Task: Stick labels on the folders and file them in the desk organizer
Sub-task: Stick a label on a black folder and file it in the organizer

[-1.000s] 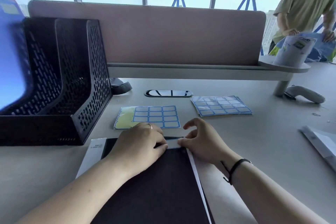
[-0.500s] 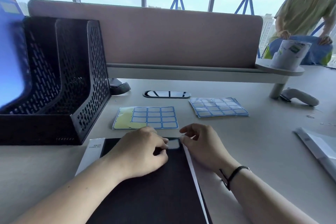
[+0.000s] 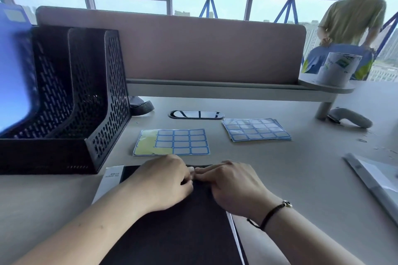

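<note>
While both hands, left (image 3: 163, 180) and right (image 3: 234, 183), press curled fingertips together at the far edge of a dark folder (image 3: 172, 232) on the near worktop (image 3: 301, 168), a label appears to be going on, hidden beneath them; whether either pinches it cannot be told. Next: filing in the organizer (image 3: 86, 97), far left.
</note>
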